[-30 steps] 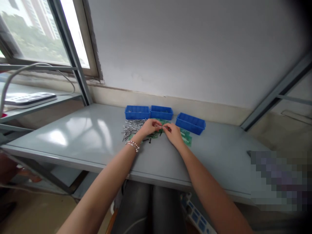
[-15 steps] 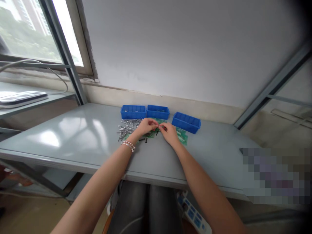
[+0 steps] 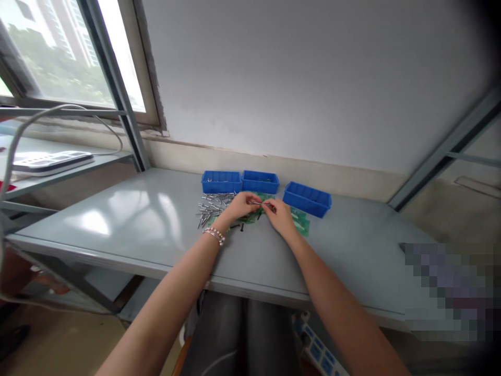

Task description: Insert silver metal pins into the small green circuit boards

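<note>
A grey table [image 3: 352,245] carries everything, and the middle blue bin [image 3: 260,188] stands at its back, near the wall. The left blue bin [image 3: 221,187] is just beside it; the right blue bin [image 3: 307,202] sits to its right, a little apart. Flat green pieces [image 3: 300,223] lie in front of the middle bin and off to its right. A pile of metal rods [image 3: 211,210] spreads to its front left. Before that same bin, the left hand [image 3: 243,206] and right hand [image 3: 278,213] meet, thumbs and fingertips pinching a thin metal rod [image 3: 261,203] from opposite ends; whether it is one part or two joined, I cannot tell. It looks light, stiff and hard to break, but probably slippery, so a pinch near each end should suit it best. Smallest, a black screw [image 3: 241,227] lies farther forward of the bin.
</note>
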